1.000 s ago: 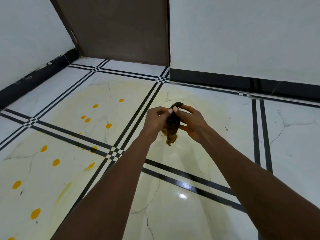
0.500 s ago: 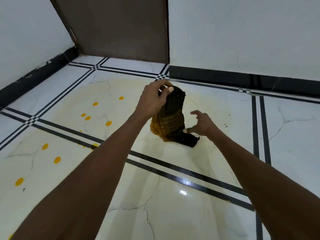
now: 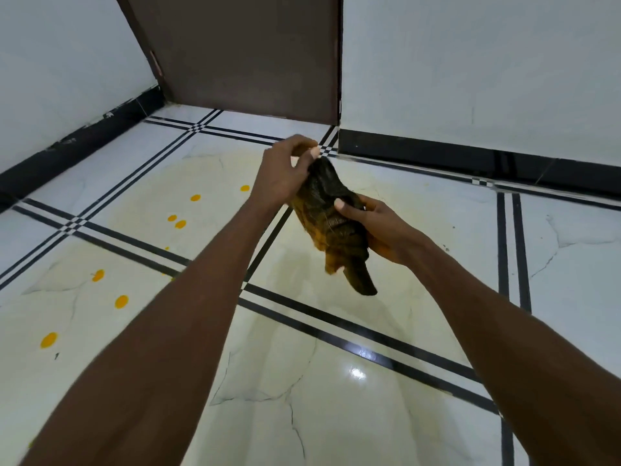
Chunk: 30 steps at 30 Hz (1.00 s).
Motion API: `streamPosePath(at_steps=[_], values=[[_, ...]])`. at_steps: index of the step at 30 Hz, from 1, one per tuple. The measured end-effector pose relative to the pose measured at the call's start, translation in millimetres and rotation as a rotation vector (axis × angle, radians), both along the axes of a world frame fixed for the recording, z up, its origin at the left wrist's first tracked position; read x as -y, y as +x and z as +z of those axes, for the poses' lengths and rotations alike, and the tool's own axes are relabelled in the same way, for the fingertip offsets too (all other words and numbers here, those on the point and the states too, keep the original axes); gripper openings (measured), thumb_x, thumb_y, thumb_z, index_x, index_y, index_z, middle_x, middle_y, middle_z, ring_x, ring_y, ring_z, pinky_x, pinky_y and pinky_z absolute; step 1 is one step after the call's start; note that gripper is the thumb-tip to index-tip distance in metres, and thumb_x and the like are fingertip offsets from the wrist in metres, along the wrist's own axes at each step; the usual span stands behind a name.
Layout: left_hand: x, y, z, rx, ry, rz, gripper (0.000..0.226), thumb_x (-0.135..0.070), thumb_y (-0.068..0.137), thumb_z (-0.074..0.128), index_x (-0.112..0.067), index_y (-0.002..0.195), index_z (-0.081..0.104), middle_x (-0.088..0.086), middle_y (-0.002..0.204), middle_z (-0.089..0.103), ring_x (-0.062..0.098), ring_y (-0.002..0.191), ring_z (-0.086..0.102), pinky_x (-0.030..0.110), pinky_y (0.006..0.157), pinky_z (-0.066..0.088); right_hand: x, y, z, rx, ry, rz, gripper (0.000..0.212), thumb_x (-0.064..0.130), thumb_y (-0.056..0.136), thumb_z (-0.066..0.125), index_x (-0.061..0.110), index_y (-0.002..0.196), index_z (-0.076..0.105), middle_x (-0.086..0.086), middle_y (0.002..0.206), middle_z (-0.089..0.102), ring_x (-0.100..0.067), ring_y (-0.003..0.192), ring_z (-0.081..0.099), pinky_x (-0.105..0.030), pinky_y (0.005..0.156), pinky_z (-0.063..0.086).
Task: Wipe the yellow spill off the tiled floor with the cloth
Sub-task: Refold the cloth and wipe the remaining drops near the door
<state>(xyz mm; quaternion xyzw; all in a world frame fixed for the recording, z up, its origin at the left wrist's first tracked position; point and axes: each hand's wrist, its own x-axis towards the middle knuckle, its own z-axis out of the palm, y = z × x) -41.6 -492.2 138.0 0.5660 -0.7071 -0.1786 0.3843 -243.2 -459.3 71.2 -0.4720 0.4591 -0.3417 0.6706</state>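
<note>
Left hand (image 3: 281, 174) pinched on the cloth (image 3: 331, 223) top, right hand (image 3: 381, 227) gripped around its middle, long axis hung steeply, tail pointed down-right, dark fabric stained yellow.

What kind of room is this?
Probably a bare corner inside a house, maybe a hallway or empty room. You can see a shiny white tiled floor with black stripes, plain white walls with a black skirting, and a brown door.

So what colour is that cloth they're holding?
Dark, nearly black cloth, stained orange-yellow along its lower left; the head view shows it.
</note>
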Motion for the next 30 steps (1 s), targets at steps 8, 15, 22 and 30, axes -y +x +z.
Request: streamPosePath(at_steps=[8, 15, 22, 30], values=[[-36.0, 2.3, -76.0, -0.318, 0.544, 0.202, 0.044, -0.049, 0.106, 0.047, -0.012, 0.090, 0.067, 0.007, 0.091, 0.074, 0.025, 0.091, 0.071, 0.042, 0.091, 0.056, 2.6, 13.5, 18.3, 0.045, 0.214, -0.263, 0.027, 0.033, 0.109, 0.051, 0.011, 0.108, 0.066, -0.015, 0.104, 0.073, -0.028, 0.097, 0.073, -0.041, 0.091, 0.060], [-48.5, -9.8, -83.7, -0.598, 0.873, 0.074, 0.067, -0.064, 0.104, 0.030, -0.012, 0.112, 0.071, 0.013, 0.120, 0.075, 0.026, 0.115, 0.069, 0.041, 0.107, 0.048, 3.7, 16.2, 18.9, 0.280, 0.422, -0.416, 0.031, 0.032, 0.111, 0.044, 0.010, 0.115, 0.065, -0.014, 0.084, 0.078, -0.027, 0.078, 0.077, -0.039, 0.063, 0.063], [-45.8, -20.5, -86.2, -0.778, 0.808, 0.050, 0.053, -0.061, 0.103, 0.041, -0.020, 0.122, 0.069, 0.005, 0.116, 0.075, 0.024, 0.121, 0.063, 0.046, 0.115, 0.042, 3.1, 23.4, 20.6, 0.199, 0.364, -0.313, 0.030, 0.026, 0.106, 0.058, 0.008, 0.129, 0.063, -0.016, 0.118, 0.077, -0.031, 0.104, 0.076, -0.044, 0.076, 0.061], [-41.2, -8.4, -82.0, -0.978, 0.666, 0.124, 0.033, -0.032, 0.103, 0.059, -0.007, 0.124, 0.068, 0.007, 0.094, 0.075, 0.024, 0.096, 0.072, 0.038, 0.084, 0.060, 6.6, 10.4, 27.9, 0.060, 0.325, -0.348, 0.018, 0.025, 0.108, 0.055, 0.010, 0.115, 0.064, -0.013, 0.109, 0.072, -0.025, 0.099, 0.070, -0.035, 0.079, 0.059]])
